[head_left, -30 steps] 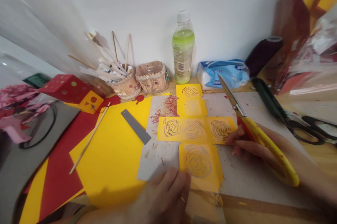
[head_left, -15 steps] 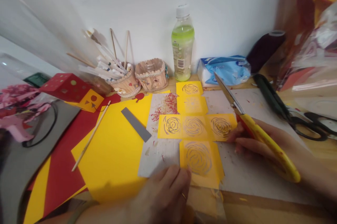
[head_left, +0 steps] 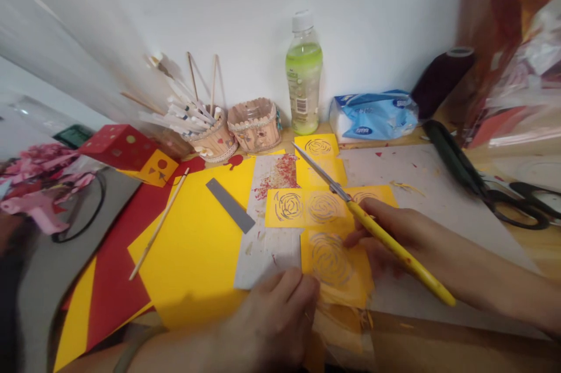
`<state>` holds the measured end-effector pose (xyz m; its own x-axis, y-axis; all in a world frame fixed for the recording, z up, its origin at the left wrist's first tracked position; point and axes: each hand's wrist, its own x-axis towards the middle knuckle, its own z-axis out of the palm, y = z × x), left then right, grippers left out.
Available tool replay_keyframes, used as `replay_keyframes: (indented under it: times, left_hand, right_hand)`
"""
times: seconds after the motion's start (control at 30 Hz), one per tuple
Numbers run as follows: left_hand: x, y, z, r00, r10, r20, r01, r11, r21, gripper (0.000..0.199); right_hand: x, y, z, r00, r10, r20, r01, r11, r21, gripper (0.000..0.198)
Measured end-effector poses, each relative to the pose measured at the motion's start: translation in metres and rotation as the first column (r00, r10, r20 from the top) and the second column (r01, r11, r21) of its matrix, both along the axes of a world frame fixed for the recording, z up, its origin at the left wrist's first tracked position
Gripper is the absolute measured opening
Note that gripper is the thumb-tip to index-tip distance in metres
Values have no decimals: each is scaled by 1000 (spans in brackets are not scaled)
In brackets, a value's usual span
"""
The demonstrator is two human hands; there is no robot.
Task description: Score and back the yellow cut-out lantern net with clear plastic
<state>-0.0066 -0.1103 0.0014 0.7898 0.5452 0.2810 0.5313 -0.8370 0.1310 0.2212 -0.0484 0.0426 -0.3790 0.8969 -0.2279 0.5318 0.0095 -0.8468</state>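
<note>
A cross-shaped yellow paper cutout (head_left: 284,218) with swirling line cuts in its panels lies in the middle. My right hand (head_left: 394,238) holds yellow-handled scissors (head_left: 372,227) above its right side. Their blades point up and left over the upper panels, seen nearly edge-on, and the fingers hang close over the lower panel. At the lower left edge of the cutout, my left hand (head_left: 284,308) is closed, fingers curled onto the paper; its fingertips are hidden. A grey mat (head_left: 429,262) and a white board stained with red (head_left: 272,250) lie beneath.
To the left are a yellow sheet (head_left: 193,250), a grey ruler (head_left: 230,206), a wooden stick (head_left: 160,224), a red-and-yellow paper box (head_left: 131,154) and a pink glue gun (head_left: 37,209). Behind stand a bottle (head_left: 304,78) and tissues (head_left: 372,117). Black-handled scissors (head_left: 517,209) lie right.
My right hand has moved left with the scissors, from beside the right panel to over the cutout. The scissors have turned more edge-on. My left hand stays at the paper's lower edge.
</note>
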Motion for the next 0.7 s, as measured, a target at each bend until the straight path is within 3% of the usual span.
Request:
replay_keyframes:
  times: [0.23,0.43,0.6,0.7]
  left_hand:
    - [4,-1,2,1000,0,-19,2,998,66,26]
    - [0,-6,10,999,16,44,-22,992,121,32]
    - [-6,-15,8,996,-78,-40,87,921,379,30]
    - [-8,-18,4,991,-79,-106,117,900,419,30]
  right_hand:
    - [4,0,-3,986,54,158,-60,997,38,23]
    - [7,4,-9,981,97,167,-105,994,40,23]
    - [8,7,-12,967,143,209,-159,985,60,26]
    - [7,7,-10,947,175,270,-197,979,57,28]
